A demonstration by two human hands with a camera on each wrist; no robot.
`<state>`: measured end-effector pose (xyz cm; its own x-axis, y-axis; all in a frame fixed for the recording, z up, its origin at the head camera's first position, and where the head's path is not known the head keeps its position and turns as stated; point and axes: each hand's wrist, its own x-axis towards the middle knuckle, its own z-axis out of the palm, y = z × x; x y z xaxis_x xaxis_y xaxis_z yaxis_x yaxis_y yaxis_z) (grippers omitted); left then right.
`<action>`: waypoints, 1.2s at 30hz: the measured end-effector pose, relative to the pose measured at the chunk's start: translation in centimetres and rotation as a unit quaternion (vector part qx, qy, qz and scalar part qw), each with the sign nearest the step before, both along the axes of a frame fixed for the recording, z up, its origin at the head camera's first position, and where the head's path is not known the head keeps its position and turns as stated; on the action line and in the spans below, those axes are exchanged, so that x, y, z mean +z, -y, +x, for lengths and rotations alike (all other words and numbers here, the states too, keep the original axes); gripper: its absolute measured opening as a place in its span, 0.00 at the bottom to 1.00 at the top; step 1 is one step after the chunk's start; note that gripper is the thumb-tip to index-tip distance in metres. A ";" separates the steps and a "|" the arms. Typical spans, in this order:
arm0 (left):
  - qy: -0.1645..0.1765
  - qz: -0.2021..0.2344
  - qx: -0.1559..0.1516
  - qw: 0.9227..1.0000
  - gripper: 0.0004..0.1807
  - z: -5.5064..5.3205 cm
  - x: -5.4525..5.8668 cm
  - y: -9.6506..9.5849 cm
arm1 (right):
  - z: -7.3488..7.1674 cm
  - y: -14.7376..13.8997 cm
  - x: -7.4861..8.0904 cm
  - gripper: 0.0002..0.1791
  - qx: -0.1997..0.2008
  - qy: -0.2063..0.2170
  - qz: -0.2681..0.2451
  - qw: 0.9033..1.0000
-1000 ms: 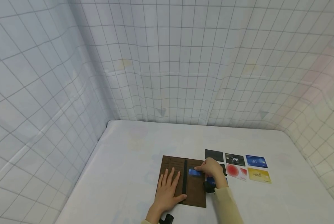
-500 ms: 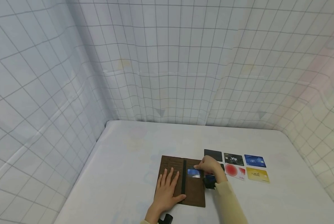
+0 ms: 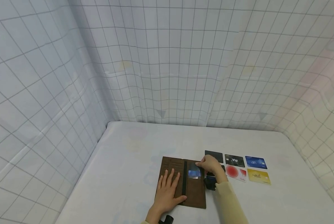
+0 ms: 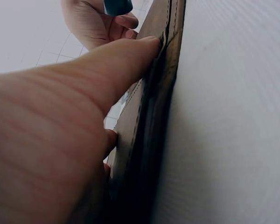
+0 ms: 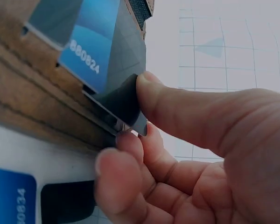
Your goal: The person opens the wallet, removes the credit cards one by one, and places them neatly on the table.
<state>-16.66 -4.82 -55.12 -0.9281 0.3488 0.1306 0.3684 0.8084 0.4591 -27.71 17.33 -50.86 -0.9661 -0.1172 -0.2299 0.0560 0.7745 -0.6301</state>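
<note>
A brown wallet lies spread open on the table. My left hand rests flat on its left half, fingers spread, with the thumb across the dark strap at the fold. At the top of the right half, my right hand pinches the edge of a dark glossy card between thumb and fingertips. Just below it a blue card printed 880824 shows in its slot, and another dark card sits in the slot beyond. The left wrist view has the left thumb right at the wallet's edge.
Right of the wallet lie several cards: a black card, a black VIP card, a blue card, a red and white card and a yellow card. Partly under the right wrist are another black card and a blue card.
The right hand has shifted slightly toward the wallet's far edge. More of the dark card now shows above the blue one. The left hand stays in place.
</note>
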 end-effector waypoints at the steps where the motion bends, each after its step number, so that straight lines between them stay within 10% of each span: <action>1: 0.000 0.001 0.000 1.000 0.48 0.0 0.0 0.0 | 0.0 0.0 0.0 0.19 0.000 -0.003 0.000 1.000; 36: 0.010 0.015 -0.003 1.000 0.47 0.1 0.2 0.1 | -0.7 -0.1 -0.5 0.16 -0.032 -0.011 -0.030 0.999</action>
<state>-16.52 -4.94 -54.89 -0.9283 0.3513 0.1219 0.3640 0.7913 0.4913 -28.36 17.46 -51.32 -0.9769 -0.0672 -0.2028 0.0904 0.7298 -0.6777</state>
